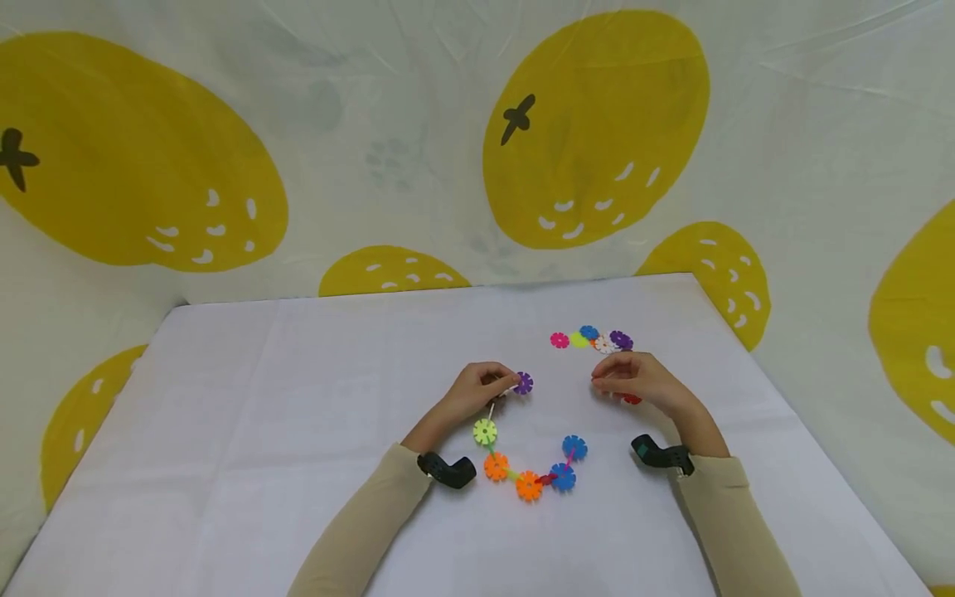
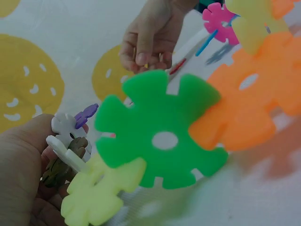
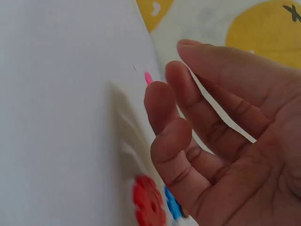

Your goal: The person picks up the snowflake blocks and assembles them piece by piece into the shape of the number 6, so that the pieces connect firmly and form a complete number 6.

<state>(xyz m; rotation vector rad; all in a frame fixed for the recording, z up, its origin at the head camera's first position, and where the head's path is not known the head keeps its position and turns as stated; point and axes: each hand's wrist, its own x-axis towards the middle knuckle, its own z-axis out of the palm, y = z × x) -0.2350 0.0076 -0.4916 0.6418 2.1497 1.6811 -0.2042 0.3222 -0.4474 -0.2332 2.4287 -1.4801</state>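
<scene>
A chain of interlocking notched plastic discs curves across the table, with an orange disc point(image 1: 529, 487) at its near bend and a blue disc point(image 1: 574, 448) at its right end. My left hand point(image 1: 477, 388) pinches its other end, where a purple disc point(image 1: 525, 382) sticks out. Close up in the left wrist view are a white disc point(image 2: 63, 125), a brown disc point(image 2: 59, 169) and a big green disc point(image 2: 155, 127). My right hand point(image 1: 643, 380) hovers with loosely bent fingers and nothing between them. A red disc point(image 3: 149, 202) lies below it, partly hidden in the head view.
Loose discs lie beyond the right hand, among them a pink disc point(image 1: 559, 340), a yellow disc point(image 1: 579, 340) and a blue disc point(image 1: 589, 332). A white cloth covers the table point(image 1: 298, 431). Behind it hangs a curtain point(image 1: 418, 166) printed with yellow fruit.
</scene>
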